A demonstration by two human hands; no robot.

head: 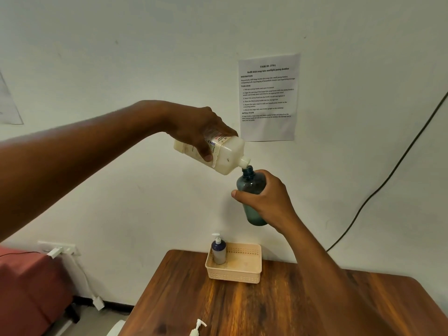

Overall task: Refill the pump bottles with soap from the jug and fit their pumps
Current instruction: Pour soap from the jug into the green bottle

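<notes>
My left hand (198, 132) grips the white soap jug (228, 154), tipped to the right with its spout right over the mouth of a dark teal bottle (251, 187). My right hand (269, 202) grips that open, pumpless bottle around its middle and holds it upright, high above the table. A purple bottle with its white pump fitted (218, 249) stands in the left end of a beige basket (242, 275). A loose white pump (197, 327) lies at the table's near edge.
The wooden table (266, 306) stands against a white wall with a printed task sheet (268, 98). A black cable (388, 175) runs down the wall at right. At left are a red seat (29, 287) and a wall socket with a white plug (57, 251).
</notes>
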